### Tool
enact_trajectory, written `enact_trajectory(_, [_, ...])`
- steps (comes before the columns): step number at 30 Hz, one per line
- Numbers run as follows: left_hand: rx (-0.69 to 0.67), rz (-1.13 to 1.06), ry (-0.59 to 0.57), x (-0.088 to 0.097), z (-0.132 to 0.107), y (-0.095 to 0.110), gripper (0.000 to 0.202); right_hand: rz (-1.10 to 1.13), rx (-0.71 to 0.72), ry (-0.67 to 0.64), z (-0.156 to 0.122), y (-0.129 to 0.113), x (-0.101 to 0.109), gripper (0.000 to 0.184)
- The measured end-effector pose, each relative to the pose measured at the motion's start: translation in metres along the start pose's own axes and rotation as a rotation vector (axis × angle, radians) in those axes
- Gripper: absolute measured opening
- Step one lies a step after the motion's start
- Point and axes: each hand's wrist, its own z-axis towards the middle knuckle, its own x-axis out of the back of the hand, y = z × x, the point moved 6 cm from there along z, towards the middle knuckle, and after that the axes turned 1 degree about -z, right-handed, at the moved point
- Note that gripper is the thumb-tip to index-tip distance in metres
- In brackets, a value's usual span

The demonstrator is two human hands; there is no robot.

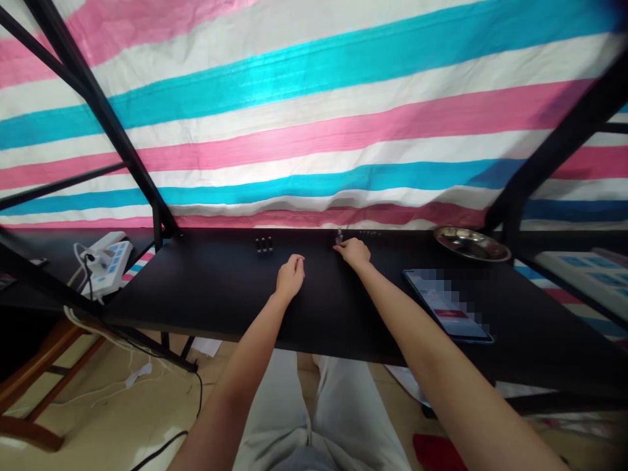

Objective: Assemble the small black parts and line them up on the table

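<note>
Head view, using the phone [444,306] on the black desk [220,297] as the landmark. Right hand [355,252] is left of it and farther back, thumb and finger right at a small clear piece [339,236]; honestly too tiny to tell if they're clamped on it. That piece sits near the desk's back edge, left of and beyond the phone. Left hand [290,277] is farther left of the phone, fingers curled together, can't tell if anything's inside. Three little dark pieces [263,244] stand in a row, well left of the phone and farther back. Shiny metal dish [471,245] is just behind it, and a striped sheet [314,137] hangs beyond that.
</note>
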Motion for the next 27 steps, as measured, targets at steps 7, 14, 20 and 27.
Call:
enact_trajectory(7, [0.039, 0.037, 0.041, 0.005, 0.001, 0.002, 0.025, 0.182, -0.034, -0.097, 0.005, 0.007, -0.001, 0.037])
enact_trajectory(14, [0.266, 0.167, 0.203, 0.032, 0.004, -0.001, 0.050, 0.601, 0.035, 0.349, -0.047, 0.004, 0.025, 0.043])
enact_trajectory(20, [0.413, 0.341, 0.086, 0.051, 0.029, -0.006, 0.080, 0.613, 0.302, 0.424, -0.085, -0.016, 0.021, 0.034])
enact_trajectory(27, [0.403, 0.608, -0.064, 0.049, 0.056, -0.006, 0.073, 0.605, 0.379, 0.367, -0.086, -0.022, 0.018, 0.032])
